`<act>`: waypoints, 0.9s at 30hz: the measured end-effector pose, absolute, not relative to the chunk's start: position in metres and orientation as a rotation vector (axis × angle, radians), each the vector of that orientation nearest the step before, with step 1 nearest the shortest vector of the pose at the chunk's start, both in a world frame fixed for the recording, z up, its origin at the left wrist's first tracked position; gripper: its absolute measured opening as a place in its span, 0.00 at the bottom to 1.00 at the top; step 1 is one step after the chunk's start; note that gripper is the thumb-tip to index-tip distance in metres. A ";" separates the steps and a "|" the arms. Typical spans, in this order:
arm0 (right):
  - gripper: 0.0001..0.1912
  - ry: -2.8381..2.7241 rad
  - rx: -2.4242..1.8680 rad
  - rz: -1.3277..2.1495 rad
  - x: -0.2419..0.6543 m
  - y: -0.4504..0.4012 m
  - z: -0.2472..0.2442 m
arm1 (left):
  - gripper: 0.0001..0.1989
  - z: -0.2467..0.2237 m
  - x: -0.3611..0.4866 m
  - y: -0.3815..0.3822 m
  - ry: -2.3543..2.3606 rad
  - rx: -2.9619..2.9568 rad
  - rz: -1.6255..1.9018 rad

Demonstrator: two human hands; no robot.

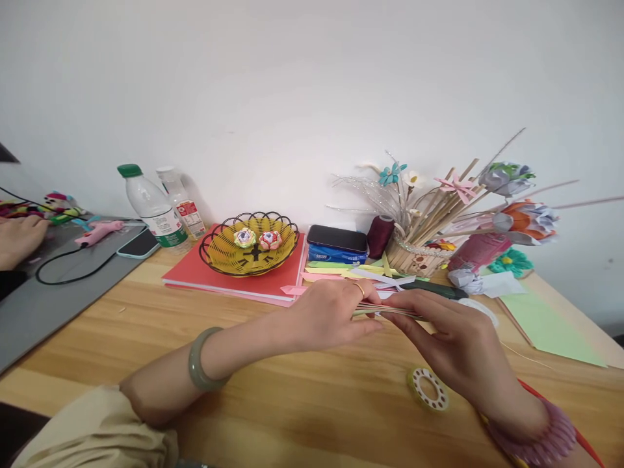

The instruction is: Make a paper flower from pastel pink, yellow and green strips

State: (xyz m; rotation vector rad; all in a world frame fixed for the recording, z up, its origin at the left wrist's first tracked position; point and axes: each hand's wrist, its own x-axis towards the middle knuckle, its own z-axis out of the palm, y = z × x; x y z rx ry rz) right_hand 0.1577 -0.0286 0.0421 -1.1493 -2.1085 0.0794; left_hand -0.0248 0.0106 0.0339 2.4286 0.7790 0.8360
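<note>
A thin stack of paper strips (366,309), seen nearly edge-on, is held level above the table. My left hand (331,313) grips its left end between thumb and fingers. At the other end my right hand (455,338) pinches the stack the same way, and the fingertips of both hands almost meet. The fingers hide much of the strips. Just below my right hand, a roll of clear tape (429,389) lies on the wooden table (312,403).
Behind my hands lie loose coloured strips (331,266), a phone (337,238) on a blue pack (336,254) and a thread spool (380,235). A yellow basket (219,257) rests on red paper (185,273). Bottles (151,208), a glue gun (100,231) and another person's hand (22,240) are left.
</note>
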 end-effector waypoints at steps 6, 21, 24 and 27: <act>0.08 -2.111 -1.195 0.213 0.159 -0.027 0.059 | 0.07 0.040 -0.022 0.009 0.802 2.236 0.858; 0.12 -2.119 -1.390 0.401 0.183 -0.024 0.090 | 0.04 0.053 0.002 0.017 0.624 2.084 0.871; 0.19 -2.085 -1.405 0.463 0.205 -0.027 0.097 | 0.05 0.049 0.004 0.019 0.648 2.021 0.866; 0.17 -1.973 -1.573 0.385 0.245 -0.032 0.097 | 0.06 0.039 0.002 0.023 0.701 1.917 0.857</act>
